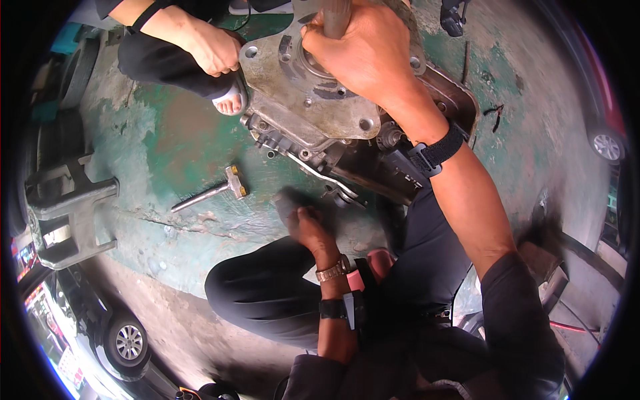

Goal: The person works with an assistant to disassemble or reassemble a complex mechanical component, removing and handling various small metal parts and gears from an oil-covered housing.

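Observation:
A large greasy metal gearbox (280, 110) lies on the floor ahead of me, its flat flange facing up. My right hand (363, 50) is closed around an upright metal shaft (337, 17) over the round opening in the flange. The shaft's upper end is cut off by the picture's edge. Lower down, my left hand (310, 230) is near my knee, short of the gearbox. Its fingers are curled at a dark grey, motion-smeared thing (291, 200) whose kind I cannot make out.
A hammer (213, 190) lies on the green floor to the left. Beyond it stands a metal frame (73, 207) beside stacked tyres (63, 140). Another person's hand (217, 50) is by the gearbox's left edge, above a sandalled foot (230, 101). Pliers (495, 117) lie at right.

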Available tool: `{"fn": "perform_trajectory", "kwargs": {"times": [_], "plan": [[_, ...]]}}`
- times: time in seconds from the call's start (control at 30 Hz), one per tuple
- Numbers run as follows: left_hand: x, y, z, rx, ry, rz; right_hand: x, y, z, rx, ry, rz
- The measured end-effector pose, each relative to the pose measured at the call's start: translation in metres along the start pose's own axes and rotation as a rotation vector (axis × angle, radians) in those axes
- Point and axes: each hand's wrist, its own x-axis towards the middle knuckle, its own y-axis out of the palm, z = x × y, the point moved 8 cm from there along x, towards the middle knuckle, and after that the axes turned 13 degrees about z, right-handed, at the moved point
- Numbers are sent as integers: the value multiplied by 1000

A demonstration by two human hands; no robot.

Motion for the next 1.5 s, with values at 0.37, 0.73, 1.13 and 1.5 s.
{"fn": "perform_trajectory", "kwargs": {"times": [0.37, 0.73, 1.13, 1.5], "plan": [[-114, 244, -306, 607, 1191, 806, -6, 10, -3, 8, -89, 74], [-103, 281, -304, 626, 1048, 1066, -13, 14, 13, 76, -201, 215], [-88, 276, -318, 573, 906, 1073, -59, -11, -49, 1695, 558, 268], [-77, 281, -318, 578, 903, 1107, -68, -18, -48, 1993, 405, 279]]}}
